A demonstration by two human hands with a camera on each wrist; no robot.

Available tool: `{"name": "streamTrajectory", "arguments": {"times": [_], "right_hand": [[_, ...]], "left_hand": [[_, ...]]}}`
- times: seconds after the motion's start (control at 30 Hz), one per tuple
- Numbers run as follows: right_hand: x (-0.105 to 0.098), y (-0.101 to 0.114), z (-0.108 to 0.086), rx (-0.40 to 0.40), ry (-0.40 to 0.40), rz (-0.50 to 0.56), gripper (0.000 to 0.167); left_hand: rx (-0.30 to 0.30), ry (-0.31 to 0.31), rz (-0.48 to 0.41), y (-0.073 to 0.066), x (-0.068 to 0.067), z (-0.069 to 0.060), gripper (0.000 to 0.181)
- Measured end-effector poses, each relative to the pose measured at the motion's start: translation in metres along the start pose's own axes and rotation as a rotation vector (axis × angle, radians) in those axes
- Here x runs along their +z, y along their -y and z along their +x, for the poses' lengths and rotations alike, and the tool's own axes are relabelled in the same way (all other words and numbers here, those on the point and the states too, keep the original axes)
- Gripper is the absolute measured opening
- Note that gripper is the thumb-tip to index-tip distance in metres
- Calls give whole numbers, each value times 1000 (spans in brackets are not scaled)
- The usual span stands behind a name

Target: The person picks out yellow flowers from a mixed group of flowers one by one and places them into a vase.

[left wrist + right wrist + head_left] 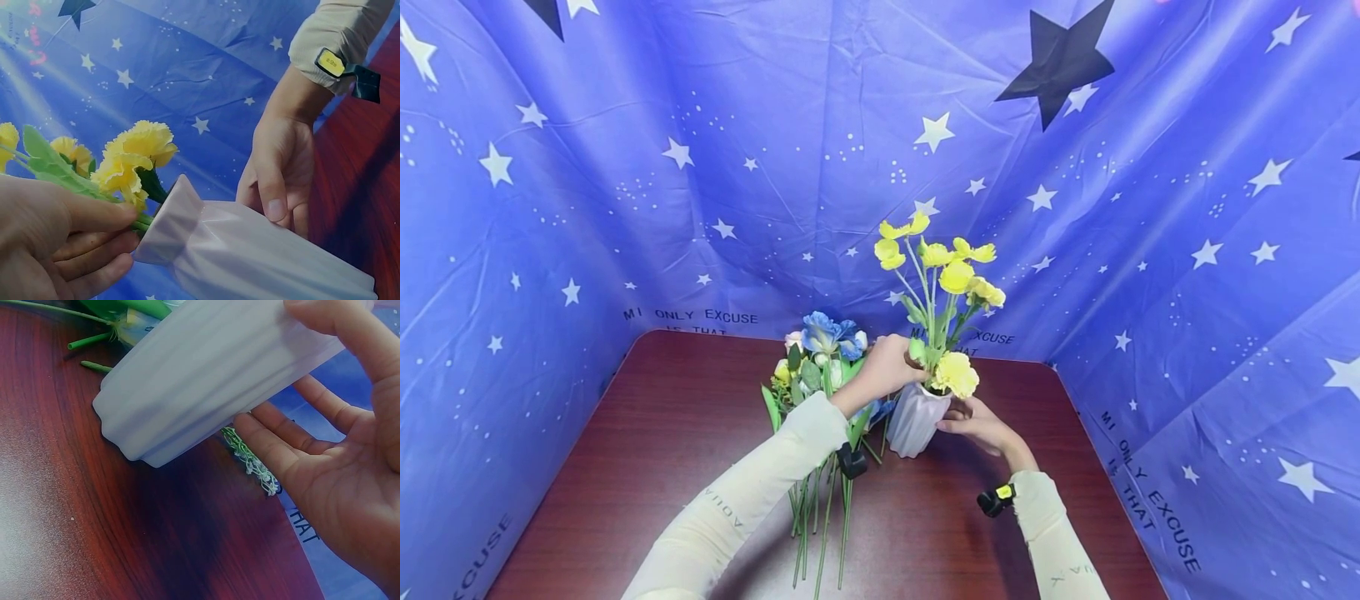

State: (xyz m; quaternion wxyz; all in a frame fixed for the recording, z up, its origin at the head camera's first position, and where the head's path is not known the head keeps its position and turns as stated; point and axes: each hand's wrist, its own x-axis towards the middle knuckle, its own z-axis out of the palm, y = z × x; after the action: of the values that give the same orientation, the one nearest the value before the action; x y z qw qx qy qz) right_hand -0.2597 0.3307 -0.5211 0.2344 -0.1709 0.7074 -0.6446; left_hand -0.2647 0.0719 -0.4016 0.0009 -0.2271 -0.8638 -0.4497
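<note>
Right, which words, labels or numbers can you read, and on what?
"MI ONLY EXCUSE": blue backdrop, repeated.
"IS THAT": beneath it, same blue backdrop.
Left sleeve, right sleeve: faint letters, unclear.
Yellow wrist label: too small and blurred.
Pink lettering on the blue backdrop: too blurred.
Vase, yellow flowers: none visible.

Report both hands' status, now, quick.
Left hand: closed, pinching green flower stems just above the pale vase.
Right hand: holding the vase by its side, between thumb and fingers.

The pale vase hides the lower stem ends of the yellow flowers.
</note>
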Motion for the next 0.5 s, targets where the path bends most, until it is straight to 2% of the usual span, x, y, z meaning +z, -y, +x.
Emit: {"name": "streamTrajectory", "arguments": {"times": [0.17,0.33,0.5], "right_hand": [[1,3,-1,1,-3,4,86],[3,4,-1,10,-2,6,85],[2,2,0,6,1,4,83]], "left_hand": [[34,10,-42,2,-1,-1,31],[29,2,-94,3,-1,-2,27],[24,-18,-98,4,-1,-2,15]]}}
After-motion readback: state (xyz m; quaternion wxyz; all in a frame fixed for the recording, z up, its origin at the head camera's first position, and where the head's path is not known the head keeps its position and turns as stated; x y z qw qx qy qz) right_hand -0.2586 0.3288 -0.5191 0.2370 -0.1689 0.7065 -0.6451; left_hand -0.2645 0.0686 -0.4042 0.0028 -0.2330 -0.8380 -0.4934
